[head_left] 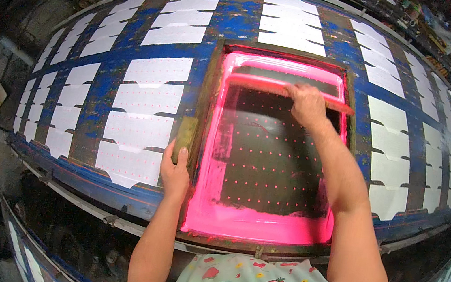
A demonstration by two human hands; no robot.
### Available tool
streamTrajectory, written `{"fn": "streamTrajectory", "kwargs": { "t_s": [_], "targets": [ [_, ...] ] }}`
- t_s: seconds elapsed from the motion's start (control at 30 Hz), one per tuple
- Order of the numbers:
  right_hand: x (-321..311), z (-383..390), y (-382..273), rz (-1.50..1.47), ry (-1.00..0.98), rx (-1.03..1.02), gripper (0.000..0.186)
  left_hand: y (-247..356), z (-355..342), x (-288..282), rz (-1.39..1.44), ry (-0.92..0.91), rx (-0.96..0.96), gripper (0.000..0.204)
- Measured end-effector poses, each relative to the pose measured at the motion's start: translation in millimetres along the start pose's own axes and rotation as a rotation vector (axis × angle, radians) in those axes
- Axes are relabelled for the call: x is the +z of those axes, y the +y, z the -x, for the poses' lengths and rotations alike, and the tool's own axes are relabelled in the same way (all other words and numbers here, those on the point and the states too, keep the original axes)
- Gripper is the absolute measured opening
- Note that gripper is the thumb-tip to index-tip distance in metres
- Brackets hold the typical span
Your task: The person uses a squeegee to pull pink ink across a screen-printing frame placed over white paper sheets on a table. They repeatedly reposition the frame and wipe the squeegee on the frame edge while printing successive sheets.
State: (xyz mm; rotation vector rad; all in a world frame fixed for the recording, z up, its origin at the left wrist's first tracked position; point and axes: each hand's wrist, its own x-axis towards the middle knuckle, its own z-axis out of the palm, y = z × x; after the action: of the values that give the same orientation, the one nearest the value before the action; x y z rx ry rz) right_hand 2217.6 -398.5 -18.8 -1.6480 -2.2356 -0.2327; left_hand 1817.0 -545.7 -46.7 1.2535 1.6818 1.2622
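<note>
A screen-printing frame point(201, 137) with bright pink ink round its inner edges lies on the long table. Dark mesh point(268, 165) with rows of small pink dots fills its middle. My right hand point(308, 104) is closed round the top of a pink-coated squeegee point(263, 84), which lies across the far part of the mesh. At the frame's left side, my left hand point(175, 170) grips a yellowish block point(186, 135), thumb on its near end and fingers mostly hidden behind. Pink ink point(259, 225) is pooled along the near end of the screen.
White cut fabric or paper pieces point(148, 91) lie in overlapping columns on the blue-stained table point(235, 17), left, right and beyond the frame. Pieces on the left carry pink dots. A metal rail point(82, 201) runs along the near edge. Another table with white pieces point(35, 264) stands lower left.
</note>
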Motion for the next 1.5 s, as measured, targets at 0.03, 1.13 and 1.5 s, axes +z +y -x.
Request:
{"fn": "streamTrajectory", "kwargs": {
  "t_s": [0.03,1.13,1.5],
  "targets": [
    [4.2,-14.5,11.7,0.005,-0.024,0.003,0.045,0.5,0.3,0.4,-0.006,0.007,-0.003,0.045],
    [-76.2,71.1,-58.9,-0.089,-0.381,-0.039,0.027,-11.7,-6.2,-0.3,-0.13,0.03,0.024,0.052],
    [-135.7,234.0,-193.6,-0.15,-0.382,-0.026,0.028,-16.6,-6.0,-0.6,-0.12,0.025,0.106,0.054]
  ]
}}
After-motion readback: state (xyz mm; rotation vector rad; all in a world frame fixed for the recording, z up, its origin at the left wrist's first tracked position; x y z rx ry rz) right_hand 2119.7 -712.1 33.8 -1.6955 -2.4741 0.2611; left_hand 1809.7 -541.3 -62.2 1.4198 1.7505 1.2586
